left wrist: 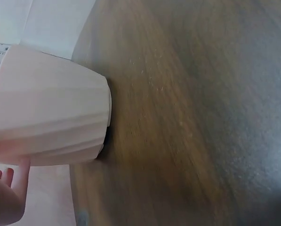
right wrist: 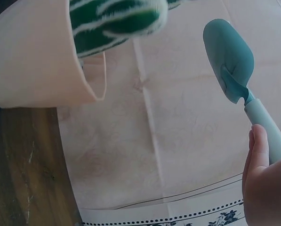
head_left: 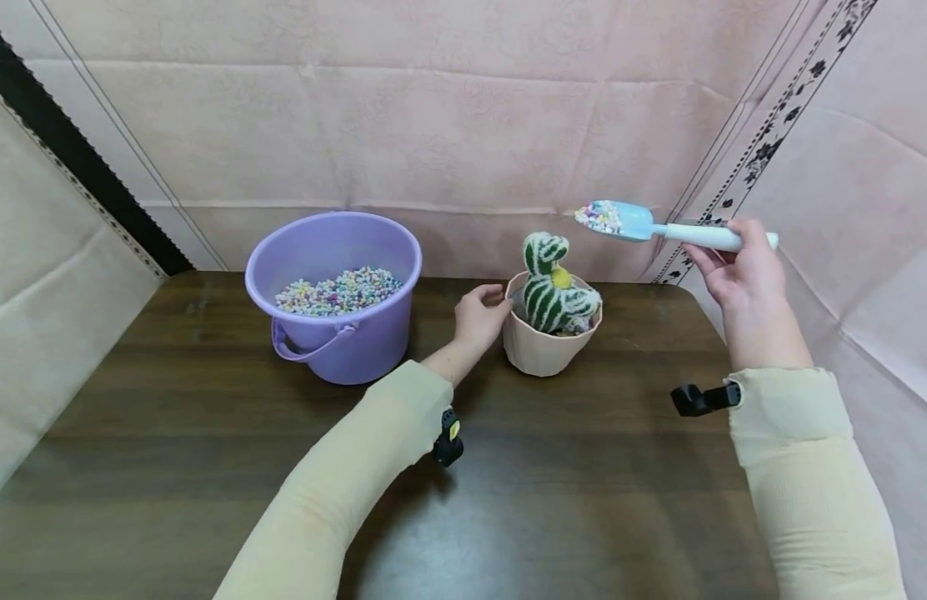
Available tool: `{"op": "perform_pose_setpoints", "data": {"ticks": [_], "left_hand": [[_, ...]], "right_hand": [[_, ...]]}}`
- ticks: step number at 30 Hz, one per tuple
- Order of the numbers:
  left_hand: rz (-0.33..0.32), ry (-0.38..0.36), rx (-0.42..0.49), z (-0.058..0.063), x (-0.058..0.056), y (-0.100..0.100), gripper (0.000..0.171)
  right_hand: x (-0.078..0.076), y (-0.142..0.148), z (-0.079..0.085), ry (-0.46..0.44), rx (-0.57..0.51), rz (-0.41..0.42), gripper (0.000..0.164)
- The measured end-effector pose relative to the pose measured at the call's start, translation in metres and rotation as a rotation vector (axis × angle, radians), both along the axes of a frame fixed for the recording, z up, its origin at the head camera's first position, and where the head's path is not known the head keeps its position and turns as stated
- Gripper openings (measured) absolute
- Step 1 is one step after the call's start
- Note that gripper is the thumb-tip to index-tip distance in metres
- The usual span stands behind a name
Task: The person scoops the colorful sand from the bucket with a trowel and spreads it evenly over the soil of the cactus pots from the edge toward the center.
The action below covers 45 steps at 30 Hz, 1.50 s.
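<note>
My right hand (head_left: 749, 271) grips the white handle of a light-blue hand trowel (head_left: 634, 222), held up to the right of and above the pot. Small pastel beads (head_left: 600, 217) lie on its blade. In the right wrist view the underside of the trowel (right wrist: 229, 56) shows. My left hand (head_left: 480, 321) touches the left side of a cream plant pot (head_left: 540, 350), near the rim. A finger (left wrist: 22, 179) rests against the pot (left wrist: 51, 108) in the left wrist view. From the pot rises a green-and-white knitted cactus (head_left: 549, 300) with a yellow flower.
To the left of the pot stands a purple bucket (head_left: 366, 350) with many pastel beads (head_left: 339, 292) inside and its handle hanging down in front. Both stand on a dark wooden table (head_left: 568, 500), near its back edge. Pale cloth (head_left: 448, 133) hangs behind and at the sides.
</note>
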State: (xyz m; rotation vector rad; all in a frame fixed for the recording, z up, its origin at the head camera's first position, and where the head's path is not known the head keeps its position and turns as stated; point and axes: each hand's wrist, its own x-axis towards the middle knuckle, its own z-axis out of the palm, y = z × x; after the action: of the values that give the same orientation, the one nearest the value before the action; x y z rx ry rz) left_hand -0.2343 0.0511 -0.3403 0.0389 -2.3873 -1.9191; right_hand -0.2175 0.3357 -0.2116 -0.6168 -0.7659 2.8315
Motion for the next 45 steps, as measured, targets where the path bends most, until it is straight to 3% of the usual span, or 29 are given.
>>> {"op": "perform_pose_setpoints", "data": {"ticks": [3, 9, 13, 19, 25, 31, 40, 45], "left_hand": [[-0.009, -0.017, 0.016, -0.002, 0.002, -0.004, 0.035], [-0.152, -0.103, 0.021, -0.006, 0.004, -0.005, 0.046], [-0.166, -0.138, 0.045, -0.005, 0.004, -0.005, 0.047], [-0.116, -0.163, 0.163, -0.004, -0.001, -0.009, 0.041], [-0.010, -0.120, 0.154, 0.000, 0.003, -0.014, 0.034], [-0.027, -0.094, 0.089, 0.001, 0.006, -0.011, 0.035], [0.014, -0.043, 0.130, -0.001, -0.001, -0.015, 0.030], [0.006, -0.038, 0.142, -0.002, -0.002, -0.016, 0.028]], "right_hand": [[0.000, 0.003, -0.002, -0.001, -0.019, 0.000, 0.036], [0.001, 0.012, -0.008, -0.011, -0.017, 0.000, 0.038], [0.002, 0.018, -0.013, -0.028, -0.018, 0.009, 0.032], [0.003, 0.026, -0.023, -0.079, -0.064, 0.044, 0.019], [0.003, 0.033, -0.035, -0.102, -0.062, 0.077, 0.024], [0.003, 0.039, -0.047, -0.072, -0.056, 0.124, 0.019], [0.004, 0.036, -0.052, 0.004, 0.080, 0.178, 0.008], [0.005, 0.032, -0.051, 0.037, 0.155, 0.198, 0.008]]}}
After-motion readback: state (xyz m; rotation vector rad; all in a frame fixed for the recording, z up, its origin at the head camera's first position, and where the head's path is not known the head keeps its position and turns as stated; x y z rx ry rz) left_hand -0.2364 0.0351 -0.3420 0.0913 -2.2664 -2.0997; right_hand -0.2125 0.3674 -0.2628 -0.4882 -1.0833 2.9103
